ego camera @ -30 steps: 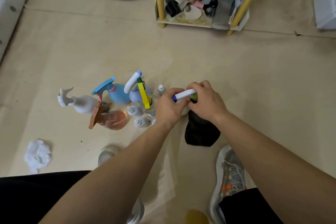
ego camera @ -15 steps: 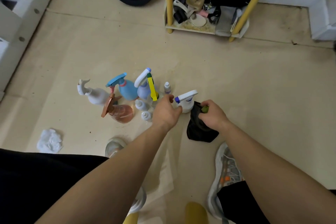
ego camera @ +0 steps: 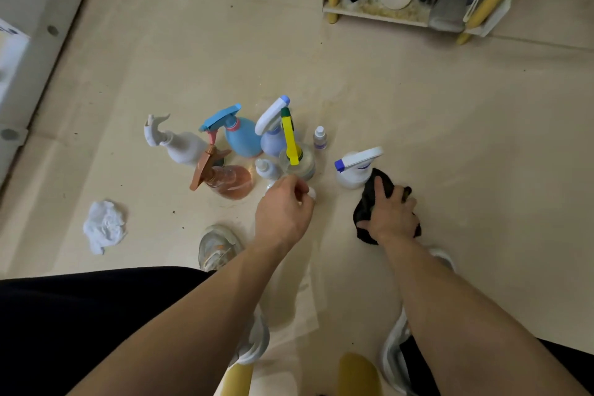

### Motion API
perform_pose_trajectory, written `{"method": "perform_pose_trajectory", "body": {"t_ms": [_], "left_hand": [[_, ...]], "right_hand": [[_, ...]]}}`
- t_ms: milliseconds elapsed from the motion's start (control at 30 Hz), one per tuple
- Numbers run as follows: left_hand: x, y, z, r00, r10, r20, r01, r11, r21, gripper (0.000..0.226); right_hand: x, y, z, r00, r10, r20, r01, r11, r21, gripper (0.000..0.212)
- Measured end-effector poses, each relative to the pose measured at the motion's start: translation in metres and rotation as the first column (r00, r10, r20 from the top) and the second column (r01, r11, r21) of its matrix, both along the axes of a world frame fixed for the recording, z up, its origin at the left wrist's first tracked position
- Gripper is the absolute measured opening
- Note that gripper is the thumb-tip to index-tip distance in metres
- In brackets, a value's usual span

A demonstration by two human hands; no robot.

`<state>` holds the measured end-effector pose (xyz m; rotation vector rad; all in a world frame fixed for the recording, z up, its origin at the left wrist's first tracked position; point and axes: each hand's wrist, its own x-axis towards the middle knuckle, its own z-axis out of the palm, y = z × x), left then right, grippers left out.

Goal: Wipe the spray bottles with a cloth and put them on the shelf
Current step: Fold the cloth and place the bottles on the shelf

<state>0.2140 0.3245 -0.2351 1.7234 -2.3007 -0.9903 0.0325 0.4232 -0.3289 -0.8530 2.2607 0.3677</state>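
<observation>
A white spray bottle with a blue nozzle (ego camera: 353,172) stands on the floor with no hand on it. Right beside it lies a black cloth (ego camera: 364,202), which my right hand (ego camera: 392,215) grips against the floor. My left hand (ego camera: 283,212) is curled round a small white bottle (ego camera: 311,193) at the front of the bottle group; only the bottle's tip shows. The group holds a white spray bottle (ego camera: 181,146), a blue one (ego camera: 242,140), a lavender one (ego camera: 273,130), a clear one with a yellow trigger (ego camera: 295,159) and an amber one (ego camera: 229,182).
A yellow-legged shelf (ego camera: 379,14) full of odds and ends stands at the back right. A crumpled white cloth (ego camera: 104,227) lies front left. White shelving (ego camera: 22,29) runs along the left. My shoes (ego camera: 215,246) are near the hands. A small dropper bottle (ego camera: 319,137) stands behind the group.
The blue-nozzled white bottle was set down and let go. My left hand moved left to the small white bottle. My right hand lowered the black cloth to the floor.
</observation>
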Motion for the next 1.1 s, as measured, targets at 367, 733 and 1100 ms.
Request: {"method": "perform_pose_trajectory", "body": {"t_ms": [367, 733, 1100], "left_hand": [[0.0, 0.0, 0.018, 0.995, -0.043, -0.091, 0.037, 0.997, -0.06, 0.005], [-0.033, 0.036, 0.089, 0.841, 0.529, -0.114, 0.018, 0.183, 0.983, 0.043], [-0.026, 0.03, 0.071, 0.793, 0.579, -0.19, 0.068, 0.226, 0.972, 0.049]], "right_hand": [[0.011, 0.012, 0.047, 0.875, -0.093, 0.475, 0.182, 0.973, -0.144, 0.029], [0.03, 0.002, 0.172, 0.751, -0.069, 0.657, 0.42, 0.818, -0.394, 0.045], [0.006, -0.012, 0.206, 0.988, 0.085, 0.132, -0.028, 0.925, -0.379, 0.04]]}}
